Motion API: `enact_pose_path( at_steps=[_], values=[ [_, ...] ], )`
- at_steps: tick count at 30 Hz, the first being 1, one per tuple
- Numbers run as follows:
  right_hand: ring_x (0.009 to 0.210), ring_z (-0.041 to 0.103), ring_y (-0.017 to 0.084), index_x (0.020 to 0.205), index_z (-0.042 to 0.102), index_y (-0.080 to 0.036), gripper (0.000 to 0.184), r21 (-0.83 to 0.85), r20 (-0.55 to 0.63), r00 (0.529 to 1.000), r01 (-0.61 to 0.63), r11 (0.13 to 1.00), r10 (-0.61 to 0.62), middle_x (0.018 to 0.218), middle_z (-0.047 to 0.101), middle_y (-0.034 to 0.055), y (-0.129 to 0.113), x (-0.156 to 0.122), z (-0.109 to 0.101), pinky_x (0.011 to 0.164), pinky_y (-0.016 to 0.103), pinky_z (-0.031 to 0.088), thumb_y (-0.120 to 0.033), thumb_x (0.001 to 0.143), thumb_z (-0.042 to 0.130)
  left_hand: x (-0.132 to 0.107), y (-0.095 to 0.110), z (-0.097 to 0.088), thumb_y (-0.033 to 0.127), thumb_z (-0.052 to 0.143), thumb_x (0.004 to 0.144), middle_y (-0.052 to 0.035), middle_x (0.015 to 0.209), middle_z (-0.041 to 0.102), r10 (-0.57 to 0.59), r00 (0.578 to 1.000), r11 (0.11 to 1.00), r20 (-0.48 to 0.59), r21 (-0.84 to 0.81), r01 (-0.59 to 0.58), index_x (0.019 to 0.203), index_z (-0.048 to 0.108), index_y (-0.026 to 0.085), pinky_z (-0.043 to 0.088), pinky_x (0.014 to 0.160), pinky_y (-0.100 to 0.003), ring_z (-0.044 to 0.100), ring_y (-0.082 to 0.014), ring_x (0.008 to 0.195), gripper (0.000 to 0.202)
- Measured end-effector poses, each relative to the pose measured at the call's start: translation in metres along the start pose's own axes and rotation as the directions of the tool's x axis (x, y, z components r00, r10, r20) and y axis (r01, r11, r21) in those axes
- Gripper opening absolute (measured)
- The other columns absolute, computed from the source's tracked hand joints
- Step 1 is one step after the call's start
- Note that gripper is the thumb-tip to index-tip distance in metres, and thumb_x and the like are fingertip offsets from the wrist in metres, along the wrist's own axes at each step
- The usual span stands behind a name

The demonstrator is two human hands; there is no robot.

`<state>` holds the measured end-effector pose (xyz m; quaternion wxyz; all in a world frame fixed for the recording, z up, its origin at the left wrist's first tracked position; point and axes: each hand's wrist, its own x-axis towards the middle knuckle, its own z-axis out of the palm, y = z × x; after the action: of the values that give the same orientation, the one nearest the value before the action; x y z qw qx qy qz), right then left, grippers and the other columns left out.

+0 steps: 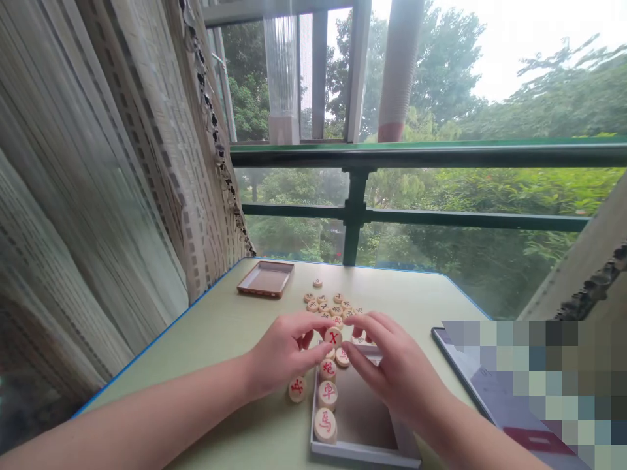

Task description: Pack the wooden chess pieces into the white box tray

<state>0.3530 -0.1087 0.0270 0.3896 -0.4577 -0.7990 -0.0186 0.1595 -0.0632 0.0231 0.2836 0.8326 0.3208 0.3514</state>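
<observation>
My left hand (289, 349) pinches a round wooden xiangqi piece (334, 337) with a red character between thumb and fingertips, over the far end of a shallow white box (362, 452). My right hand (386, 356) is at the other side of that piece, thumb and index finger apart; its fingertips are close to it, and contact is hard to tell. Along the box's left side lie red-marked pieces in a row, among them one piece (328, 393) and the nearest one (325, 425). Another red piece (342, 356) lies at the far end. Below my left hand, a loose red piece (296, 389) rests on the table.
Several dark-marked pieces (324, 307) are scattered on the pale green table (210, 365) beyond my hands. A brown-edged shallow lid (258, 293) lies at the back left. A tablet-like device (463, 372), partly pixelated, is at the right. Curtains and a green railing (355, 215) border the table.
</observation>
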Motion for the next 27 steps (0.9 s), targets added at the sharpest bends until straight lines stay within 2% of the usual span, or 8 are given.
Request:
enact_pose_path(
  at_steps=[7,14,18,21,27],
  values=[
    [0.076,0.060,0.017,0.093,0.058,-0.022,0.013,0.027,0.012,0.998,0.068,0.997,-0.068,0.085,0.064,0.0053,-0.008,-0.001,-0.002,0.067,0.029,0.049,-0.029,0.084,0.054,-0.005,0.013,-0.005,0.034,0.054,0.082,-0.0046,0.084,0.062,0.003,0.999,0.998,0.050,-0.062,0.000,0.111,0.064,0.021,0.044,0.058,-0.023,0.049,-0.0098,0.061,0.033],
    [0.072,0.059,0.015,0.090,0.057,-0.020,0.011,0.022,-0.062,0.997,0.053,0.998,-0.052,0.078,0.063,0.0034,-0.017,-0.002,-0.003,0.063,0.026,0.048,-0.026,0.082,0.056,-0.007,0.018,-0.003,0.027,0.047,0.086,-0.0084,0.097,0.060,0.101,0.994,0.988,0.051,-0.121,-0.094,0.118,0.059,0.018,0.047,0.071,-0.025,0.055,-0.0144,0.082,0.035],
    [0.070,0.058,0.015,0.085,0.056,-0.020,0.009,-0.016,-0.091,0.994,0.055,0.998,-0.056,0.076,0.063,0.0028,-0.020,0.000,-0.007,0.061,0.026,0.047,-0.026,0.079,0.059,-0.005,0.015,-0.003,0.029,0.056,0.081,-0.0083,0.099,0.060,0.002,1.000,0.982,-0.010,-0.190,-0.004,0.119,0.057,0.015,0.047,0.060,-0.022,0.053,-0.0105,0.070,0.040],
    [0.071,0.058,0.015,0.087,0.055,-0.020,0.011,-0.029,-0.099,0.993,0.060,0.998,-0.063,0.076,0.062,0.0023,-0.019,0.002,-0.010,0.062,0.026,0.046,-0.025,0.078,0.060,-0.003,0.011,-0.006,0.029,0.064,0.075,-0.0077,0.093,0.063,-0.053,0.997,0.975,-0.058,-0.218,0.039,0.107,0.063,0.013,0.046,0.057,-0.021,0.052,-0.0097,0.065,0.036],
    [0.072,0.057,0.015,0.088,0.055,-0.020,0.011,-0.019,-0.032,0.995,0.092,0.996,-0.093,0.079,0.062,0.0034,-0.013,0.003,-0.012,0.063,0.026,0.046,-0.027,0.080,0.059,-0.002,0.014,-0.009,0.032,0.063,0.076,-0.0090,0.090,0.068,-0.060,0.998,0.976,0.002,-0.209,0.059,0.098,0.069,0.013,0.047,0.060,-0.024,0.056,-0.0125,0.069,0.029]
  ],
)
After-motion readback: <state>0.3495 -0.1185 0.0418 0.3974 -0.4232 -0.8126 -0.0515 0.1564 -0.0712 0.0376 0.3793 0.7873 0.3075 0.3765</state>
